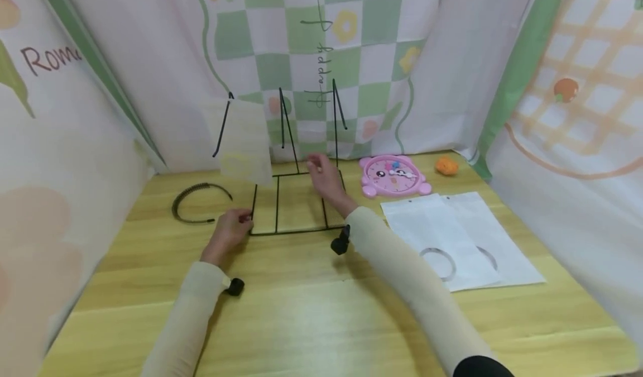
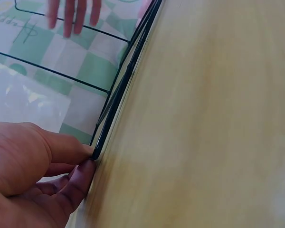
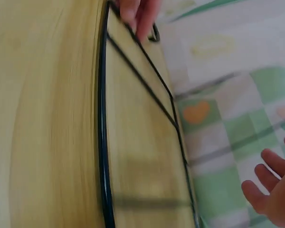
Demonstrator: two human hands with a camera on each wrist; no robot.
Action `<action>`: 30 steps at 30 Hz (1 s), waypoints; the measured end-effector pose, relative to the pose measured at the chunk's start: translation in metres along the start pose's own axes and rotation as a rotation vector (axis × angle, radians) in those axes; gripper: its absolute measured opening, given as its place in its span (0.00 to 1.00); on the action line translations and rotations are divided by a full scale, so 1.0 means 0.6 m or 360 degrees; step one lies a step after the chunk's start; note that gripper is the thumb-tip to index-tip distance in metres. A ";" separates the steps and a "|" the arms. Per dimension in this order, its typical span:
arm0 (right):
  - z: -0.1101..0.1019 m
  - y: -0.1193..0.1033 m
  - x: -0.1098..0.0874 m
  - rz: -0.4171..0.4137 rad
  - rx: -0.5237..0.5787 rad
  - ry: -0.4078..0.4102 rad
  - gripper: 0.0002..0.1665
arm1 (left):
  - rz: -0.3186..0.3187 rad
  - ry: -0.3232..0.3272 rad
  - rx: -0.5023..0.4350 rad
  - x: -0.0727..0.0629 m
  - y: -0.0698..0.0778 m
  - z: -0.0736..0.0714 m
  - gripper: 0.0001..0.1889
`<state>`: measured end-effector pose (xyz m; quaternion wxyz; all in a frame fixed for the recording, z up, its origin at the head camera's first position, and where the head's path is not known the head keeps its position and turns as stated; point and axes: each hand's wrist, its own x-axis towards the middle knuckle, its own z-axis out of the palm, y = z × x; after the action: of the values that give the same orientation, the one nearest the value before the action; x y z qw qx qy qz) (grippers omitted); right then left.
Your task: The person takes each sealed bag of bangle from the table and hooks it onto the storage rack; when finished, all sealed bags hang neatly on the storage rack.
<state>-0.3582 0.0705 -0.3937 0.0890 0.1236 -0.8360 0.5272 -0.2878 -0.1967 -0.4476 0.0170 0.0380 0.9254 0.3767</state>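
Note:
A black wire rack point(image 1: 288, 232) stands on the table, with a flat rectangular base and tall uprights bent over at their tops. My left hand point(image 1: 232, 229) pinches the base's front left corner between thumb and fingertips, as the left wrist view shows up close point(image 2: 28, 166). A thin white sheet point(image 1: 246, 142) hangs from the left upright. Over the rear right part of the base is my right hand point(image 1: 327, 180), its fingers loosely extended and holding nothing. In the right wrist view its spread fingers point(image 3: 275, 175) stand apart from the wire.
Left of the rack lies a dark toothed headband point(image 1: 177, 204). To the right are a pink animal-faced toy clock point(image 1: 394, 184), a small orange lump point(image 1: 446, 166) and two overlapping white sheets point(image 1: 417, 226) with ring marks. A checkered curtain point(image 1: 346, 58) hangs behind the table.

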 end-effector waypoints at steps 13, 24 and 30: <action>-0.223 0.079 -0.058 0.0189 -0.0627 0.0005 0.27 | -0.0012 -0.0028 -0.0012 0.003 0.001 -0.016 0.23; -0.385 0.123 -0.109 0.0941 -0.1141 -0.0404 0.42 | -0.0021 -0.0042 -0.0030 0.004 0.000 -0.017 0.23; -0.387 0.143 -0.140 0.1028 -0.1350 -0.0434 0.52 | -0.0016 -0.0060 -0.0050 0.002 -0.004 -0.008 0.23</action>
<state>-0.2999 0.3252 -0.3912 -0.1446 -0.1187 -0.9745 0.1236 -0.2893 -0.2016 -0.4462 0.0369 0.0402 0.9190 0.3904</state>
